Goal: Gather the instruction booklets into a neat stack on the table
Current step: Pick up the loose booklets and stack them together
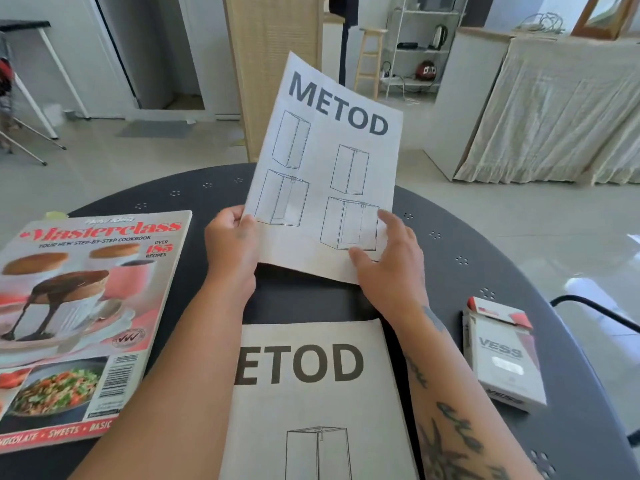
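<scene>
A white instruction booklet [325, 168] printed METOD with four cabinet line drawings is held up off the desk [485, 271], tilted so its top leans away and to the left. Both hands grip its lower part. The left hand [232, 247] pinches the bottom left edge, thumb on the front cover and fingers curled behind. The right hand [391, 258] holds the bottom right corner, thumb and fingers spread loosely across the front of the cover; what the rest of the hand does behind the paper cannot be seen.

Below it, between the two forearms, a second METOD booklet [318, 393] lies flat on the dark round desk close to the person, its first letter covered by the left forearm and a single cabinet drawing showing near the bottom edge.

To the left on the desk lies a Masterclass cookbook magazine [86, 306], apart from both booklets. To the right sits a small grey and red carton marked VESS [502, 355], its top flap open.

Beyond the desk are a pale floor, a wooden stool [372, 57] and cloth-draped furniture [554, 112].
</scene>
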